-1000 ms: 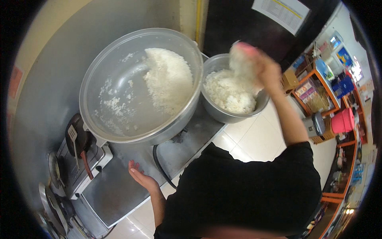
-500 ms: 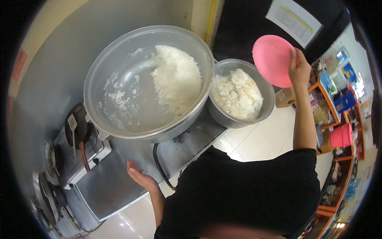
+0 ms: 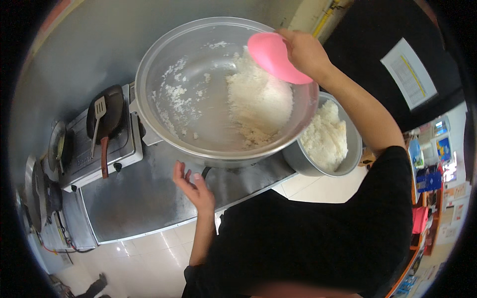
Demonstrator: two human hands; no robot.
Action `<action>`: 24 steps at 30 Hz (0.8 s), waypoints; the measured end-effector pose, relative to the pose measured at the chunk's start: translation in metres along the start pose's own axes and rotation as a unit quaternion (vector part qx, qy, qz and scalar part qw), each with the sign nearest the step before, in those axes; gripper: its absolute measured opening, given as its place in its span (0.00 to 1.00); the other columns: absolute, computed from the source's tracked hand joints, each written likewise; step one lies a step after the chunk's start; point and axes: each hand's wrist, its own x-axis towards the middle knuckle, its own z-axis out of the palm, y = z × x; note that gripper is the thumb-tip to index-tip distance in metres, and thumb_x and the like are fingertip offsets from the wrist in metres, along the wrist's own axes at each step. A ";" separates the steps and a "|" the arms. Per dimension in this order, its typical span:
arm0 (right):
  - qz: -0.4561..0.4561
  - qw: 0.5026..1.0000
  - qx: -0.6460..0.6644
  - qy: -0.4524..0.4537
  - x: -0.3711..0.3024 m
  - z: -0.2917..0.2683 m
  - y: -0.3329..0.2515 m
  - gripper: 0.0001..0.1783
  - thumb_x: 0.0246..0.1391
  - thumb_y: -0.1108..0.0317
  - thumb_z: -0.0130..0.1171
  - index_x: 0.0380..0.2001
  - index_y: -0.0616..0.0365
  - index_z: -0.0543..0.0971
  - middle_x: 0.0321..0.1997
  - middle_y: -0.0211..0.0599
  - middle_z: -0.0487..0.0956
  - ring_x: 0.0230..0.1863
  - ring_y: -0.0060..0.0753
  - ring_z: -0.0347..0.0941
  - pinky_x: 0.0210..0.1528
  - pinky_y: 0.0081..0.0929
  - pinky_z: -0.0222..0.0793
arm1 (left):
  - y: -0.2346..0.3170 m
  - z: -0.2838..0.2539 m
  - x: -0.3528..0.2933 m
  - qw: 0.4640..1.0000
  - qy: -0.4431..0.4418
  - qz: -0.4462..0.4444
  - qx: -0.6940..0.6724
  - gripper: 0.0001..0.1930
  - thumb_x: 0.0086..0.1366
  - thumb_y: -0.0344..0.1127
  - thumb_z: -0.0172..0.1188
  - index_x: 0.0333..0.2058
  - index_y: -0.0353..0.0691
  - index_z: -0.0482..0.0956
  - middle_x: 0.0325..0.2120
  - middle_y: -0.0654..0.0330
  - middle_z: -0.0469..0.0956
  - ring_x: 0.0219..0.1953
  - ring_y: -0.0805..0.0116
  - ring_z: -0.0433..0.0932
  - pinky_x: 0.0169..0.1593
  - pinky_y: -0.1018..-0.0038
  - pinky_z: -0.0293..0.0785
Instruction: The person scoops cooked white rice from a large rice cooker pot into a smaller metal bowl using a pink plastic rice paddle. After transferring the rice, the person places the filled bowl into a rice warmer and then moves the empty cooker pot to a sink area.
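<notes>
A pink plastic plate (image 3: pixel 276 57) is gripped at its right edge by my right hand (image 3: pixel 305 52), above the right side of a large grey metal pot (image 3: pixel 198 144). Inside that pot, white cooked rice (image 3: pixel 258 99) is heaped on the right, with scattered grains on the left. My left hand (image 3: pixel 194 188) hovers, fingers apart and holding nothing, just in front of the pot. Partly behind the big pot's right side stands a smaller metal pot (image 3: pixel 355 154), filled with a mound of rice (image 3: pixel 325 136).
Left of the large pot sits a gas stove (image 3: pixel 131 149) carrying a dark pan (image 3: pixel 114 114) and a slotted turner (image 3: pixel 100 109). More pans hang or stand further left. The metal counter (image 3: pixel 134 203) runs below, and orange shelves (image 3: pixel 422 198) line the right.
My right hand has carried the pink plate leftward, from above the smaller pot to over the large one. My left hand has risen slightly, and the whole view has shifted.
</notes>
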 end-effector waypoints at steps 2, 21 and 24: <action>-0.002 0.999 -0.031 -0.044 0.003 0.011 -0.010 0.17 0.64 0.67 0.50 0.55 0.51 0.76 0.40 0.59 0.81 0.44 0.63 0.78 0.46 0.53 0.73 | -0.001 0.011 0.000 1.000 -0.004 0.004 0.000 0.33 0.70 0.38 0.55 0.69 0.32 0.56 0.67 0.48 0.57 0.66 0.54 0.63 0.66 0.61 0.61; -0.067 0.939 0.071 -0.329 0.069 0.097 0.014 0.25 0.72 0.52 0.48 0.55 0.62 0.79 0.43 0.50 0.84 0.43 0.41 0.78 0.51 0.38 0.72 | -0.046 0.084 0.004 0.965 0.139 0.092 0.204 0.47 0.69 0.61 0.55 0.72 0.34 0.45 0.70 0.38 0.46 0.73 0.39 0.46 0.72 0.45 0.45; -0.100 0.921 0.078 -0.368 0.074 0.108 0.006 0.25 0.69 0.49 0.48 0.55 0.56 0.80 0.50 0.52 0.83 0.52 0.57 0.79 0.56 0.44 0.72 | -0.046 0.092 0.011 0.957 0.162 0.097 0.219 0.46 0.69 0.60 0.55 0.72 0.35 0.45 0.70 0.38 0.46 0.73 0.40 0.47 0.72 0.45 0.45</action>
